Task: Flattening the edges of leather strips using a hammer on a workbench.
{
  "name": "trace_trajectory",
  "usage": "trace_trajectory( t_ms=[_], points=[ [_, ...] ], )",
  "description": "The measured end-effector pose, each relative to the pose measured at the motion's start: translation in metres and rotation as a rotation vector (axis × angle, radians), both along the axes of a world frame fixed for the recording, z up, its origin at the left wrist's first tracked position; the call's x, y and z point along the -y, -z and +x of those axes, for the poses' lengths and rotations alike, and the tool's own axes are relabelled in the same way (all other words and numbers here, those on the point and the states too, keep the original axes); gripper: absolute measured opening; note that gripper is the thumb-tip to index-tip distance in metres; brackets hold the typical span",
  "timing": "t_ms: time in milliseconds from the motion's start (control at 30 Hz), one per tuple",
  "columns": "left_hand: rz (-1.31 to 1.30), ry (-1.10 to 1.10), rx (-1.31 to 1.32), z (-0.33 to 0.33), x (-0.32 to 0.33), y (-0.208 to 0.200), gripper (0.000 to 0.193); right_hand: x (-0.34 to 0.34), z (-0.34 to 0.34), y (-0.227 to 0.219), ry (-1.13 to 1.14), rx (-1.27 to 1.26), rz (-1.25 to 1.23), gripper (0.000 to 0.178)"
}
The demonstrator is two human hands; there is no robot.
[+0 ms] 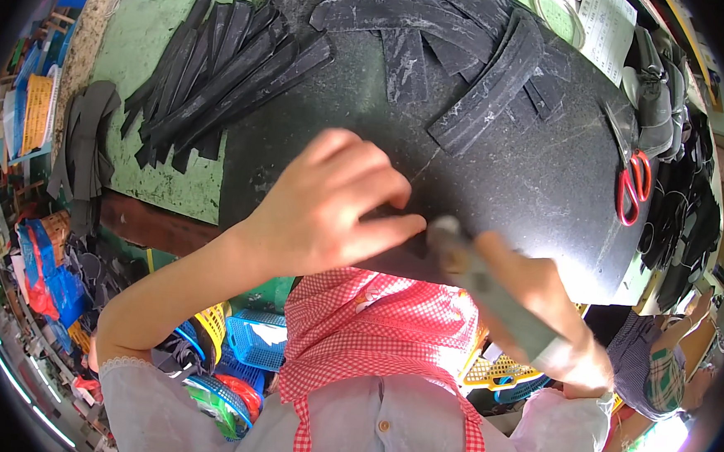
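My left hand (330, 203) is over the near edge of the black mat (317, 153). Its fingers are curled, with thumb and forefinger together at something dark, small and hard to tell from the mat. Just to the right, my right hand (536, 290) grips a grey-green bar-shaped tool (503, 297), tilted, its rounded end near my left fingertips. Motion blurs both the hand and the tool, so the tool's kind is unclear. Farther off on the mat lie crossed black strips (491, 85) with pale smudges. A fanned row of black strips (222, 81) lies at the left.
Red-handled scissors (632, 189) lie at the mat's right side. Behind them are a roll of tape (560, 16), a paper sheet (606, 34) and dark pieces (655, 103). Grey strips (89, 151) hang over the green table's (153, 47) left edge. Blue baskets (255, 340) stand below. Another person's arm (683, 328) shows at right.
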State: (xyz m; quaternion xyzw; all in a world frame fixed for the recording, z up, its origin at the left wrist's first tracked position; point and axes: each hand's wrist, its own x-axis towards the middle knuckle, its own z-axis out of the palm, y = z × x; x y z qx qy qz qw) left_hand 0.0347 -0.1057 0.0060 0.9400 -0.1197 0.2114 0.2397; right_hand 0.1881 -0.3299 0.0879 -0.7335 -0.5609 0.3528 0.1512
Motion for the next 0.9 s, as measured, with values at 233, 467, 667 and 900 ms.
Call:
trace_trajectory(
  t_ms=[233,467,667,900],
  points=[
    [0.029,-0.041,0.012,-0.012,-0.011,0.002,0.032,-0.021,0.006,-0.004,-0.089,0.032,0.110,0.021],
    [-0.015,-0.075,-0.033,-0.021,-0.027,-0.002,0.034,-0.039,0.004,-0.011,-0.038,0.048,0.096,0.019],
    [-0.074,-0.071,-0.113,-0.024,-0.040,-0.003,0.032,-0.051,0.005,-0.009,-0.099,-0.133,0.024,0.017],
    [-0.149,-0.076,-0.152,-0.028,-0.047,-0.005,0.032,-0.063,-0.003,-0.004,-0.172,-0.074,0.042,0.021]
  ],
)
